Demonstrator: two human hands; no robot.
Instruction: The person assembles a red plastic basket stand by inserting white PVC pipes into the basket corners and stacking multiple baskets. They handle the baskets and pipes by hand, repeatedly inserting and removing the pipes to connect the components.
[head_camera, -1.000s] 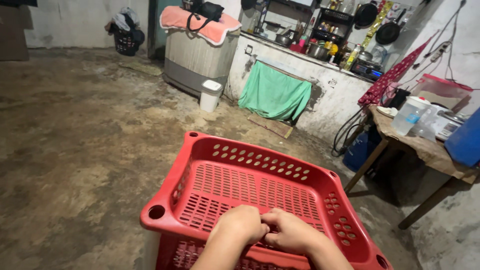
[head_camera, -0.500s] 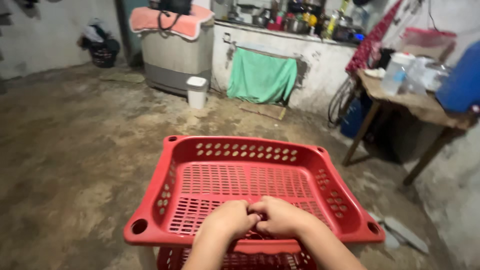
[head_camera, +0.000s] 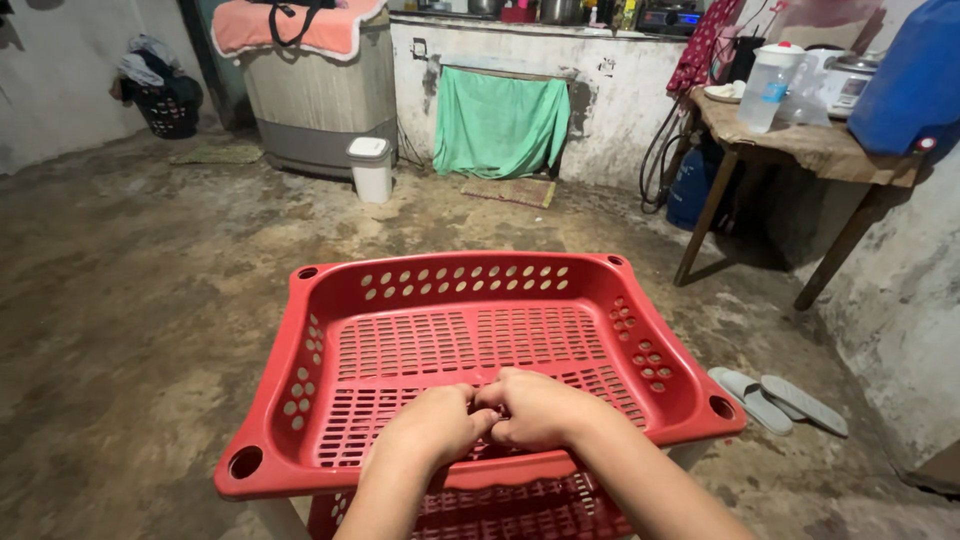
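A red perforated plastic tray (head_camera: 455, 283) forms the top tier of a rack right below me, with another red tier (head_camera: 520, 505) showing under it. My left hand (head_camera: 432, 427) and my right hand (head_camera: 535, 407) are curled together, knuckles touching, on the tray's slotted floor near its front rim. Both have the fingers closed; what they pinch between them is hidden. The tray holds nothing else.
A white bin (head_camera: 371, 168) and a washing machine (head_camera: 318, 98) with a pink cloth stand at the back. A green cloth (head_camera: 500, 125) hangs on the counter wall. At right are a wooden table (head_camera: 800, 150) with a jug and grey sandals (head_camera: 778, 400) on the concrete floor.
The view has swung so the tray now sits square in front of me and looks larger. My hands stay together at the tray's front, barely shifted.
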